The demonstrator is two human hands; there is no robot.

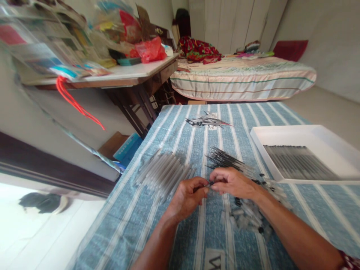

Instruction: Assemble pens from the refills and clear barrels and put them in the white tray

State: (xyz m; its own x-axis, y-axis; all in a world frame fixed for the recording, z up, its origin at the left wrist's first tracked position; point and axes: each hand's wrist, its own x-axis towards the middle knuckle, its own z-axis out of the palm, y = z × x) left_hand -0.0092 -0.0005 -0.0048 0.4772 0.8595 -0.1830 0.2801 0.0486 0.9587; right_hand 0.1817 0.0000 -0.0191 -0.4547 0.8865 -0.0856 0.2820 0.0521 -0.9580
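At the centre of the blue-and-white striped tablecloth (pixel 194 228), my two hands meet at the fingertips. My left hand (pixel 191 193) is nearly closed: thumb and index finger pinch a small dark part (pixel 209 183), the remaining fingers curled under. My right hand (pixel 229 182) grips the same part from the 3 o'clock side, thumb against index finger, the other fingers bent. The part is too small and too covered to identify further.

Positions relative to my fingertips: translucent grey pen barrels (pixel 165 172) lie side by side at 10 o'clock. Thin black refills (pixel 225 159) lie fanned at 1 o'clock, near my right knuckles. Loose clear and black caps (pixel 250 215) are heaped at 4 o'clock, partly under my right forearm. Between 2 and 3 o'clock, a white tray (pixel 326 133) contains a row of dark-ended grey pens (pixel 299 162).
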